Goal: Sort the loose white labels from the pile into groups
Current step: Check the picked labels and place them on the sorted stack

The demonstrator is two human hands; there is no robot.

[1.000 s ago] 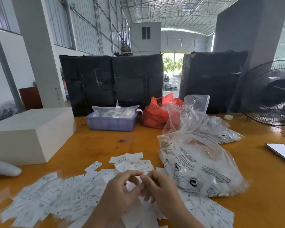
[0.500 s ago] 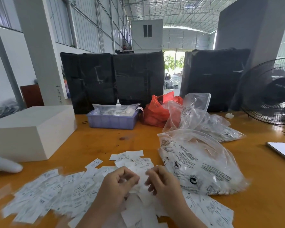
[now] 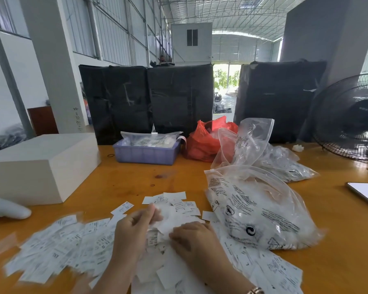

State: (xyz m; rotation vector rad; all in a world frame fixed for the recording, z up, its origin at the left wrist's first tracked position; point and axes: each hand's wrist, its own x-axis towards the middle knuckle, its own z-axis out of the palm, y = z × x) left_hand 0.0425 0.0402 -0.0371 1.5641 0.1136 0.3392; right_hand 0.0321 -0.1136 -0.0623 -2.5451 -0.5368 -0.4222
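A wide pile of loose white labels [image 3: 57,251] with black print covers the near part of the orange table [image 3: 119,181]. More labels [image 3: 176,200] lie just beyond my hands, and others [image 3: 270,270] spread to the right. My left hand [image 3: 134,232] is raised over the pile and pinches a blurred white label [image 3: 168,219] between thumb and fingers. My right hand [image 3: 193,236] sits low on the pile, fingers curled over labels; what it holds is hidden.
A clear printed plastic bag [image 3: 259,211] of labels lies right of my hands, another [image 3: 270,153] behind it. A purple tray [image 3: 147,153], red bag [image 3: 202,143], white box [image 3: 36,164], phone [image 3: 365,194], fan [image 3: 353,117] and white object [image 3: 6,209] ring the work area.
My hands, first together over the pile, have parted. The left hand rose and moved forward with a label; the right hand dropped onto the pile.
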